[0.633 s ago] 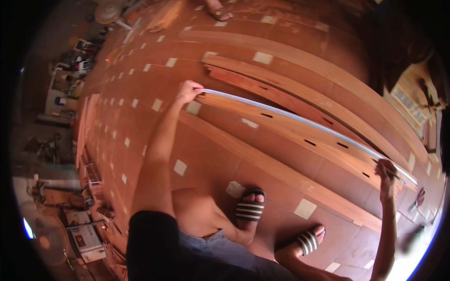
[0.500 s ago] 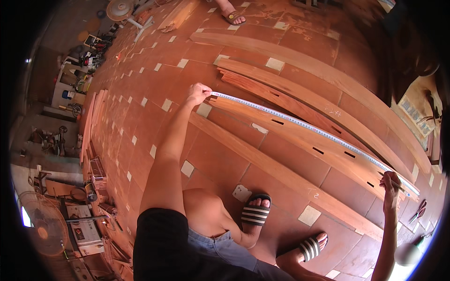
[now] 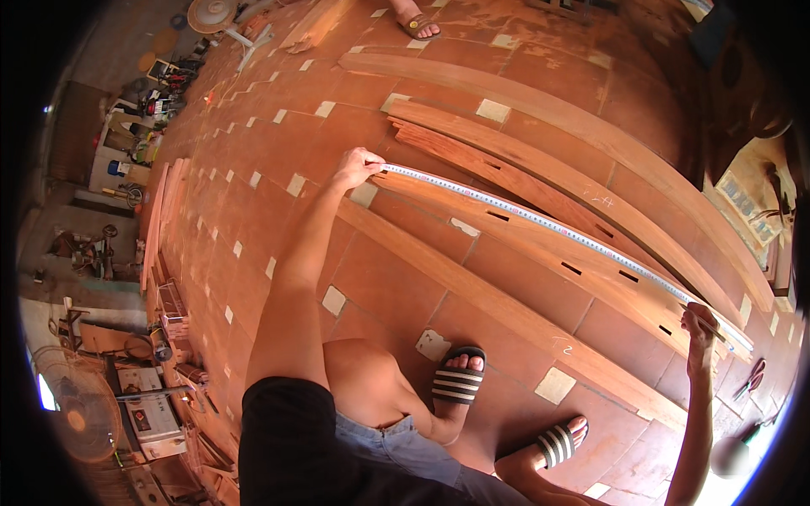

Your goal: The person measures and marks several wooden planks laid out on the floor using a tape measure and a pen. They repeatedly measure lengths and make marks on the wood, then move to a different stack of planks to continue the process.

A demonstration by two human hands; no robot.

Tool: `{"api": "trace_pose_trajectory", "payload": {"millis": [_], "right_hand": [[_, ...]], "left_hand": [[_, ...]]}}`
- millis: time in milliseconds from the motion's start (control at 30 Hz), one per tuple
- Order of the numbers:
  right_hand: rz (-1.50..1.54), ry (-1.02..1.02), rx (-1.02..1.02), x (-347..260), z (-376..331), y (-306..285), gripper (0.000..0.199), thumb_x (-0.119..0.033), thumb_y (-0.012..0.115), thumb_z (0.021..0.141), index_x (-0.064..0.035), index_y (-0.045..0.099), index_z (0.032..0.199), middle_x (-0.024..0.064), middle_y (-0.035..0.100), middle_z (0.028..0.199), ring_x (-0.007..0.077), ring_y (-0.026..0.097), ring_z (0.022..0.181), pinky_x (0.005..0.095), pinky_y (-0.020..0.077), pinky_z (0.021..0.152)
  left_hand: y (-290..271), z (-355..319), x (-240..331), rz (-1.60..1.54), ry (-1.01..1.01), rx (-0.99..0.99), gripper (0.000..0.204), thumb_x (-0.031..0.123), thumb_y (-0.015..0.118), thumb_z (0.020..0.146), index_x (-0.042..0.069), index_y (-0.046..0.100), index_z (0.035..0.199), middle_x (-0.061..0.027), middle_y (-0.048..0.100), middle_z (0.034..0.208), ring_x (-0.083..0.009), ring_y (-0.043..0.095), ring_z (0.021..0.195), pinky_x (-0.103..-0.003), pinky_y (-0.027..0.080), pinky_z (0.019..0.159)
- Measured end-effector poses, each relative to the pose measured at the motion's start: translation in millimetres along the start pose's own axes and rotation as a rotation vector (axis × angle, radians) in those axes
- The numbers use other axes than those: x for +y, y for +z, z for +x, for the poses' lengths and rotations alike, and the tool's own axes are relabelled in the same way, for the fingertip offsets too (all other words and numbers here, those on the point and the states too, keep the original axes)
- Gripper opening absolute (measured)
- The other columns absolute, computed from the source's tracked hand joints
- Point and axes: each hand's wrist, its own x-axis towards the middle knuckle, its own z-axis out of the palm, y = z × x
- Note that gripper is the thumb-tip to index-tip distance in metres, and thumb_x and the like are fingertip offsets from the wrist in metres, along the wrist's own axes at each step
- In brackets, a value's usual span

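Observation:
A white tape measure (image 3: 515, 208) is stretched along a wooden board (image 3: 540, 240) with several dark slots cut in it. My left hand (image 3: 358, 167) is closed on the tape's far-left end, at the board's end. Toward the tape's other end, my right hand (image 3: 699, 326) is closed around a thin pencil (image 3: 718, 336), its tip close to the tape's edge. Beyond my right hand the tape runs on to the lower right. Whether my right fingers also touch the tape or board is hard to tell.
Several long wooden boards lie on the tiled floor: one nearer me (image 3: 506, 312) and others beyond (image 3: 582, 122). Scissors (image 3: 750, 379) with reddish handles lie at right. Another person's sandalled foot (image 3: 419, 28) stands at the top. Tools, a fan (image 3: 78, 417) and timber line the left side.
The view has shifted slightly. My right hand has tilted a little, and the pencil tip now sits nearer the tape's edge. My left hand keeps its grip on the tape's end.

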Motion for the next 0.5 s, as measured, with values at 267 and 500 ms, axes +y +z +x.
{"api": "trace_pose_trajectory", "payload": {"millis": [267, 500], "right_hand": [[0.084, -0.076, 0.021, 17.4, 13.9, 2.7, 0.014, -0.017, 0.071, 0.097, -0.0034, 0.07, 0.1, 0.0029, 0.066, 0.091, 0.0108, 0.056, 0.083, 0.0285, 0.0497, 0.08], [-0.176, -0.103, 0.037, -4.7, 16.2, 20.6, 0.02, -0.021, 0.074, 0.088, -0.0024, 0.075, 0.096, 0.0091, 0.074, 0.085, 0.0148, 0.067, 0.079, 0.0303, 0.0534, 0.073]], "left_hand": [[30.7, 10.1, -10.2, -0.192, 0.305, -0.109, 0.016, 0.01, 0.074, 0.088, 0.005, 0.079, 0.102, -0.0101, 0.071, 0.086, -0.0216, 0.064, 0.083, -0.036, 0.052, 0.076], [17.0, 16.1, -14.4, -0.075, 0.324, -0.051, 0.008, 0.004, 0.069, 0.086, -0.002, 0.069, 0.091, -0.0119, 0.06, 0.078, -0.0226, 0.056, 0.074, -0.036, 0.046, 0.071]]}}
